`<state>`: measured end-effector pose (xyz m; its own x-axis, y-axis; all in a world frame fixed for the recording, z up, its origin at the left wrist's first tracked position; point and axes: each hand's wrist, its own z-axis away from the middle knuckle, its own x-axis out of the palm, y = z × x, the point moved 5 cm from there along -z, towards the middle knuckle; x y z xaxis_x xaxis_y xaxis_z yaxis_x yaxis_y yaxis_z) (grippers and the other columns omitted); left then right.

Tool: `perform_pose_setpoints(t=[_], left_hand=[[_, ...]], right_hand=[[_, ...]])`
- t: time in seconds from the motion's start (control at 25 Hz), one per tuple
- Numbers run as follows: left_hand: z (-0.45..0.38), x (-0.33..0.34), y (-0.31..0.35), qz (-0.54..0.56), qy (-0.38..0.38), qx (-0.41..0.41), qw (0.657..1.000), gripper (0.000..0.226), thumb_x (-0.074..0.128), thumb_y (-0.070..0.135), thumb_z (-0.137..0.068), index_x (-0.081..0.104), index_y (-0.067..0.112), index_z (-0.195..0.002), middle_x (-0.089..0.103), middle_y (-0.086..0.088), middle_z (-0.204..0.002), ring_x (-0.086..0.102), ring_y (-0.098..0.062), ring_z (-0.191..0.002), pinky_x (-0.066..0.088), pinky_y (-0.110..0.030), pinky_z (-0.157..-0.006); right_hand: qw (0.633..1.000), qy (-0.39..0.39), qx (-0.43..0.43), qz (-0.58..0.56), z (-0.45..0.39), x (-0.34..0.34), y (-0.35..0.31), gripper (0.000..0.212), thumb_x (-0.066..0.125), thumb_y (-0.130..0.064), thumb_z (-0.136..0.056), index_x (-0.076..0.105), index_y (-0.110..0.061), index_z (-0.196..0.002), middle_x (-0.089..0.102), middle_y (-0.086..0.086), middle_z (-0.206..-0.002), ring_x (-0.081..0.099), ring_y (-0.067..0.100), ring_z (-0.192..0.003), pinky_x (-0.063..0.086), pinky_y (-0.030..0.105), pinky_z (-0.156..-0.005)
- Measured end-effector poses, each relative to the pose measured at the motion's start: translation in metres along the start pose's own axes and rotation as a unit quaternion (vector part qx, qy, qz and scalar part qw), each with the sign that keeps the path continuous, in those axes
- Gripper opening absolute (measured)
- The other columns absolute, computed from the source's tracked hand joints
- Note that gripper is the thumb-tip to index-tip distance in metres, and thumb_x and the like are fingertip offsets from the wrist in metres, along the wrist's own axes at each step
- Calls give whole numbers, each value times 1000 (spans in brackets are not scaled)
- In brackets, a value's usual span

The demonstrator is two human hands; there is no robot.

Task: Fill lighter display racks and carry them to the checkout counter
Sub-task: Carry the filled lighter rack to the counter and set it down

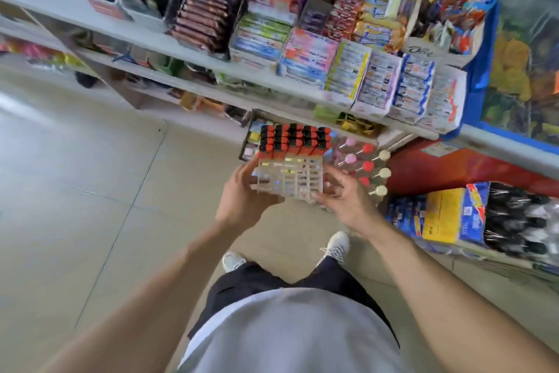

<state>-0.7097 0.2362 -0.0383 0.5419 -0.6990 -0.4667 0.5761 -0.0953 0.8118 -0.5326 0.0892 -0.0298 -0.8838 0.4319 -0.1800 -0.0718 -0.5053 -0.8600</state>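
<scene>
Holding the clear rack (289,177) up over the floor (90,191), the left hand (242,194) and right hand (348,194) each keep a grip on one side. Red and black lighters (295,138) fill its far rows. Candy shelves (272,70) stand just beyond.

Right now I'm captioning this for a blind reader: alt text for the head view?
Both hands, left and right, hold a clear rack partly filled with lighters above a tiled floor, beside snack shelves.
</scene>
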Motion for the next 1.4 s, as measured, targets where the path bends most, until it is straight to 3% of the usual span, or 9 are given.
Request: perform_pose_setpoints(t=[0.12,0.2,0.28,0.52,0.68,0.88,1.12,1.28,1.4], left_hand=[[-12,-55,-13,28,15,8,999,94,95,26,-66,47,41,-146,68,13,-122,69,-5,-102,60,-23,-79],[-25,-83,-20,33,25,7,999,91,95,24,-66,49,48,-141,70,11,-119,70,-6,-99,61,-36,-84],[-44,-105,-25,35,28,3,999,91,95,26,-65,49,49,-140,70,10,-118,71,-7,-98,61,-39,-85],[-121,-181,-41,56,55,-35,996,94,97,23,-62,50,46,-141,70,8,-119,71,-11,-100,61,-44,-85],[-154,-237,-41,57,76,-45,994,88,96,21,-65,53,41,-139,71,8,-119,70,-7,-101,60,-34,-86],[-188,-301,-58,78,94,-47,991,88,96,18,-65,54,38,-140,71,6,-116,71,-8,-98,61,-30,-82],[-231,-412,-107,57,74,-21,995,92,96,20,-65,49,46,-140,68,10,-121,70,-9,-99,62,-31,-81],[-257,-491,-139,30,45,-4,999,96,95,19,-66,46,40,-147,63,11,-125,66,-5,-99,53,-9,-69],[-278,-545,-151,4,26,3,1000,87,94,18,-67,51,47,-136,66,22,-115,64,5,-95,53,-11,-74]], right_hand=[[1000,-8,-20,13,-24,44,-28,80,79,-3,-83,43,-31,-149,64,12,-122,68,32,-100,58,36,-88],[1000,-12,-23,17,-43,64,-49,80,80,-7,-82,43,-38,-145,64,-2,-113,68,15,-86,57,29,-79],[999,-18,-27,26,-65,80,-69,83,82,-8,-80,40,-40,-145,64,-10,-106,65,8,-81,56,27,-71],[997,-37,-55,40,-154,126,-125,85,83,-4,-77,43,-30,-147,65,-12,-105,67,5,-85,55,21,-84],[995,-52,-67,50,-203,162,-168,89,85,-5,-75,41,-29,-149,64,-13,-100,64,6,-84,55,22,-83],[991,-70,-75,88,-254,213,-214,89,86,-14,-75,41,-34,-149,65,1,-111,67,25,-93,57,44,-89],[993,-58,-68,81,-304,318,-255,92,86,-12,-75,39,-29,-152,62,7,-114,63,17,-85,57,32,-84],[996,-39,-51,60,-328,397,-277,95,86,-11,-75,35,-26,-154,62,9,-117,64,15,-87,57,36,-84],[997,-31,-47,47,-350,443,-301,93,84,-7,-77,35,-26,-153,63,0,-108,62,7,-80,54,25,-79]])
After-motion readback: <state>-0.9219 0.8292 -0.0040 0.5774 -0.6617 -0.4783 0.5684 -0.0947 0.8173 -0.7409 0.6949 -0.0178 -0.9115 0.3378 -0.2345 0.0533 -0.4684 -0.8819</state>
